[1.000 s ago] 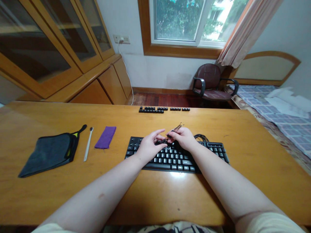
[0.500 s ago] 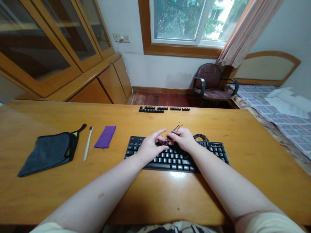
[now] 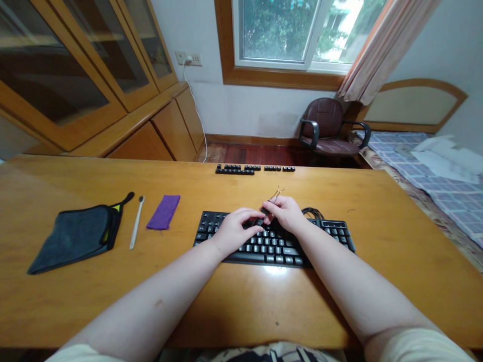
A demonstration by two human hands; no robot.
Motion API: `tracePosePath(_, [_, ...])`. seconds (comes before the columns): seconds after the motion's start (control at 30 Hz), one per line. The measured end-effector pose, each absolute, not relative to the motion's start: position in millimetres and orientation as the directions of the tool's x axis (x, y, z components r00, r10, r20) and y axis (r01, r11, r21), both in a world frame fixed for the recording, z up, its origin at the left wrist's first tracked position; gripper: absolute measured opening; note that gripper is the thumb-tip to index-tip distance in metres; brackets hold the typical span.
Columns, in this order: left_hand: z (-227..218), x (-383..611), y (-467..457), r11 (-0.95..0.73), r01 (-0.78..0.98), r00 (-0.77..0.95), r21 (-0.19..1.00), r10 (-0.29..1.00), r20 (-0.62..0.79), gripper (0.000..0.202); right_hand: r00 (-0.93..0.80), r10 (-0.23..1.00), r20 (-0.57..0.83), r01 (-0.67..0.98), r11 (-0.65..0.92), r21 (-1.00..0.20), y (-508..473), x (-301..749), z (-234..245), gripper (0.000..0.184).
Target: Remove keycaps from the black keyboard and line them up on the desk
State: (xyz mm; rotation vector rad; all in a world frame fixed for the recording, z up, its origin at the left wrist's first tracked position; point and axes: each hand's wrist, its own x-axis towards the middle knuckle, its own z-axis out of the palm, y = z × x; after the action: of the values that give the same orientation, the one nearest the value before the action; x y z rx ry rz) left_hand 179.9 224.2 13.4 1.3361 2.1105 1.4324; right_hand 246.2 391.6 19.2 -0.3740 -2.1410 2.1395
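Observation:
A black keyboard (image 3: 260,259) lies on the table in front of me, and both hands are over its upper middle. My right hand (image 3: 287,213) is closed around a keycap puller (image 3: 277,193), whose two thin wire prongs point up and away from me. Much of its dark handle is hidden by the fingers. My left hand (image 3: 237,229) pinches a small black keycap (image 3: 259,221) between thumb and fingers, close to the right fingertips. Removed keycaps (image 3: 236,171) stand in rows along the table's far edge.
To the left lie a purple cloth (image 3: 163,212), a white-handled toothbrush (image 3: 137,223) and a dark grey cloth (image 3: 75,236). A coiled cable (image 3: 312,213) rests behind the keyboard. Beyond the wooden table (image 3: 241,306) stands an office chair (image 3: 326,125).
My left index finger, raised and stretched out before, has come down to the keycap. The right hand has shifted slightly, and the puller's wires have tilted a little.

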Motion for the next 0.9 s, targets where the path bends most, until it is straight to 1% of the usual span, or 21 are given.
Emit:
tracePosePath(0.1, [15,180,225,0.092,0.591,-0.522,0.801,0.801,0.294,0.026,-0.961,0.264,-0.084,0.106,0.068,-0.992,394,247,18,0.039])
tracePosePath(0.23, [11,182,226,0.14,0.6,-0.563,0.787,0.774,0.291,0.021,-0.96,0.272,-0.071,0.119,0.163,-0.979,394,247,16,0.038])
tracePosePath(0.3, [9,183,227,0.145,0.597,-0.567,0.789,0.772,0.288,0.02,-0.959,0.268,-0.093,0.136,0.145,-0.98,393,246,16,0.039])
tracePosePath(0.53, [9,182,225,0.115,0.59,-0.553,0.799,0.779,0.296,0.017,-0.962,0.198,-0.188,0.188,-0.022,-0.982,393,244,18,0.042])
tracePosePath(0.6, [8,183,224,0.095,0.614,-0.547,0.783,0.767,0.335,0.015,-0.964,0.171,-0.206,0.201,-0.043,-0.979,393,244,19,0.043])
tracePosePath(0.77, [4,183,225,0.067,0.722,-0.53,0.689,0.694,0.488,0.012,-0.965,0.14,-0.223,0.22,-0.038,-0.975,394,243,19,0.043])
tracePosePath(0.9, [5,182,225,0.033,0.743,-0.498,0.668,0.694,0.519,0.012,-0.969,0.121,-0.216,0.214,-0.029,-0.976,393,243,20,0.041])
